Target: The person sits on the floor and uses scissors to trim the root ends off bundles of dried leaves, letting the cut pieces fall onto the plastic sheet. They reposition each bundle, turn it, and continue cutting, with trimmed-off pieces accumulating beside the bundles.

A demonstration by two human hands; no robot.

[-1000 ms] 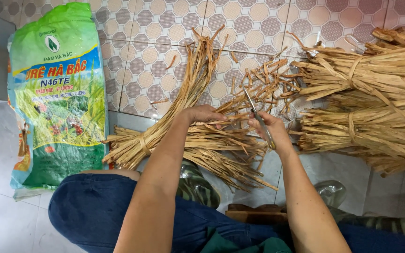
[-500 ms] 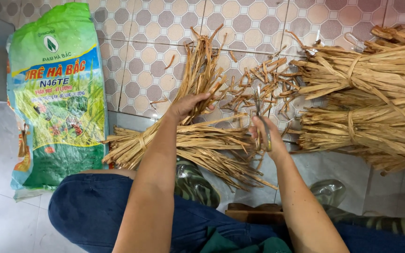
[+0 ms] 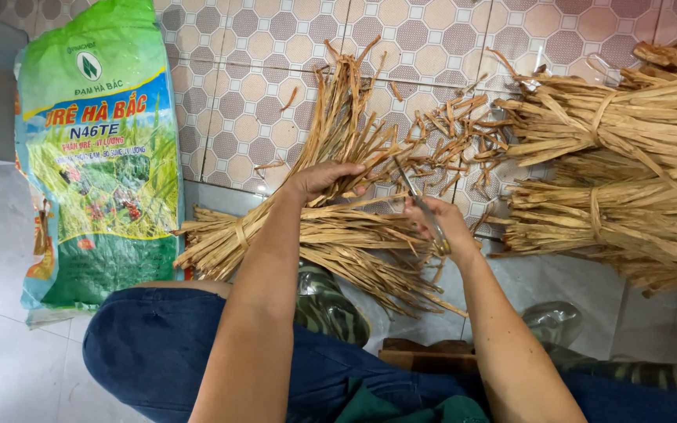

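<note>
Left hand point(image 3: 319, 178) gripping dry strips point(image 3: 346, 125), right hand point(image 3: 440, 223) clasping scissors point(image 3: 421, 205), above tiled floor point(image 3: 276, 47).

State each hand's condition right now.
Left hand: closed on dried strips.
Right hand: closed, holding scissors.

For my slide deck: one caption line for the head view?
Left hand grips dried strips; right hand holds scissors beside tied bundles.

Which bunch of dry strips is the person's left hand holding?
The left hand grips the upright bundle leaning against the tiled wall, not the tied bundle lying flat nor the big tied bundles at right.
</note>
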